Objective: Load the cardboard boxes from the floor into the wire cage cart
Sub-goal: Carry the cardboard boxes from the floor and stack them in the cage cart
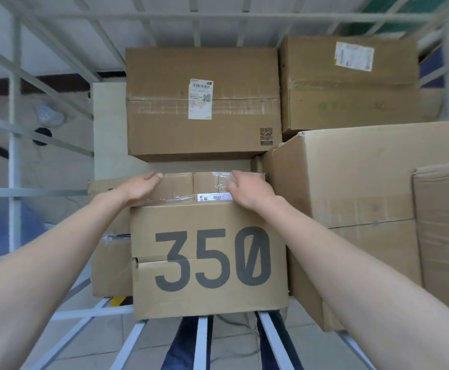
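Both hands, left (140, 186) & right (248, 189), fingers pressed together, flat atop the "350" box (210, 260) at the cage cart (15, 108) front edge; placing step, next likely a push inward.

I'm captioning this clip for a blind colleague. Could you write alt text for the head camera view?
Both hands, left hand and right hand, rest flat on the taped top of a cardboard box printed "350" inside a white wire cage cart. More sealed cardboard boxes are stacked behind it and to its right.
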{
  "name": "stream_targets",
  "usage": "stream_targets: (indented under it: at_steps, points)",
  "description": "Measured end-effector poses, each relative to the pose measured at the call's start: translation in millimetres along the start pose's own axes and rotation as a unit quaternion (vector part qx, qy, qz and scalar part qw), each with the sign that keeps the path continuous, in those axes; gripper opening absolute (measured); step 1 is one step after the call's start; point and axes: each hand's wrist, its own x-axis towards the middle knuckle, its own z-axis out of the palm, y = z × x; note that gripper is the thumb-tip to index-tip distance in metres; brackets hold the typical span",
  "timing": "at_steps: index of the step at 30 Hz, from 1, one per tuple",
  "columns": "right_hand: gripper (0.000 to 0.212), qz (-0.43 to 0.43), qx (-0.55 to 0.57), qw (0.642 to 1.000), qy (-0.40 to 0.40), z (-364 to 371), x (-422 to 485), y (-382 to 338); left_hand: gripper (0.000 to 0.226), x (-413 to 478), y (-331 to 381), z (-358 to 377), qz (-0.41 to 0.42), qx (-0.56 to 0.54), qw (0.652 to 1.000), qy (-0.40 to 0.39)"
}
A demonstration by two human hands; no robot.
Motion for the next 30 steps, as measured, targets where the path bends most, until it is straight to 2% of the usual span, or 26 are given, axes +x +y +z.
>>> stream_targets:
  at_steps: [3, 7, 12, 16, 18, 20, 22, 24, 25, 27, 28, 30]
  points:
    - [0.034, -0.035, 0.043, 0.997, 0.056, -15, -41, -5, 0.060, -44, 34, 10, 0.066, -0.032, 0.994, 0.082]
    - [0.051, -0.089, 0.114, 0.986, 0.087, -33, -126, -2, 0.052, -132, 97, 43, 0.150, -0.086, 0.978, 0.116]
    - [0.054, -0.080, 0.187, 0.973, 0.113, -73, -264, 16, 0.047, -265, 189, 88, 0.208, -0.177, 0.958, 0.086]
    - [0.054, -0.101, 0.184, 0.961, 0.179, -138, -371, 22, 0.033, -374, 270, 100, 0.227, -0.301, 0.925, 0.048]
    - [0.052, -0.115, 0.188, 0.950, 0.219, -183, -426, 24, 0.026, -426, 309, 98, 0.235, -0.329, 0.914, 0.037]
    - [0.051, -0.140, 0.206, 0.934, 0.256, -228, -483, 26, 0.022, -471, 341, 97, 0.265, -0.330, 0.904, 0.056]
    - [0.052, -0.181, 0.216, 0.914, 0.293, -268, -543, 31, 0.029, -519, 372, 100, 0.299, -0.357, 0.884, 0.052]
    - [0.053, -0.221, 0.211, 0.888, 0.344, -297, -599, 49, 0.026, -558, 398, 106, 0.343, -0.391, 0.854, 0.024]
    - [0.053, -0.230, 0.202, 0.872, 0.381, -311, -622, 65, 0.032, -576, 414, 109, 0.368, -0.398, 0.840, -0.002]
    - [0.051, -0.184, 0.169, 0.843, 0.477, -340, -653, 112, 0.068, -600, 443, 114, 0.378, -0.399, 0.835, -0.032]
    - [0.051, -0.129, 0.155, 0.829, 0.522, -354, -660, 141, 0.072, -607, 455, 118, 0.385, -0.393, 0.835, -0.024]
    - [0.054, 0.009, 0.143, 0.812, 0.566, -381, -659, 204, 0.049, -619, 477, 128, 0.391, -0.362, 0.846, -0.024]
